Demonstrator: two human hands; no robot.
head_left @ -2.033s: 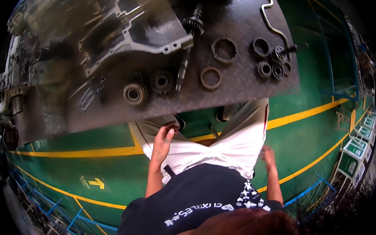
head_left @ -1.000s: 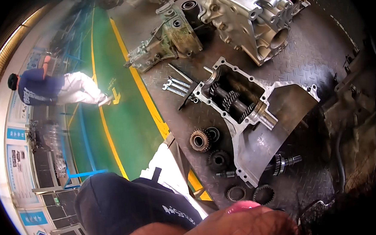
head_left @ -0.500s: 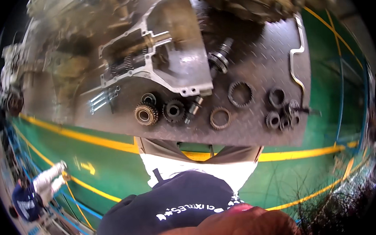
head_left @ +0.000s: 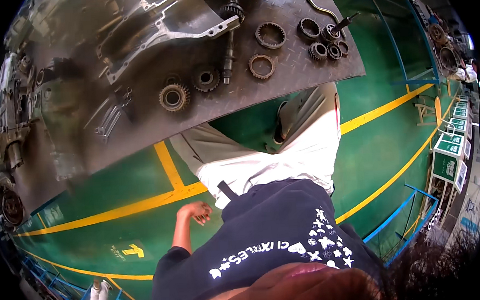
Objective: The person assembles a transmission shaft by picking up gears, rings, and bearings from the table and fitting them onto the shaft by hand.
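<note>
Lot on dark metal surface [head_left: 295, 72]

Left hand [head_left: 195, 212]: fingers loosely bent, slightly spread, well apart from the surface. Right hand: out of view; state cannot be told. Brass-toned gear [head_left: 182, 97]: one, close to the near edge. Rust-brown ring [head_left: 252, 68]: one, toothed, right of the dark shaft [head_left: 228, 60]. Small gears [head_left: 329, 51]: grouped toward the near right corner.

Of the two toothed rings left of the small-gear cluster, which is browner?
The smaller ring, closer to the near edge of the table; the larger ring beyond it looks dark grey.
</note>
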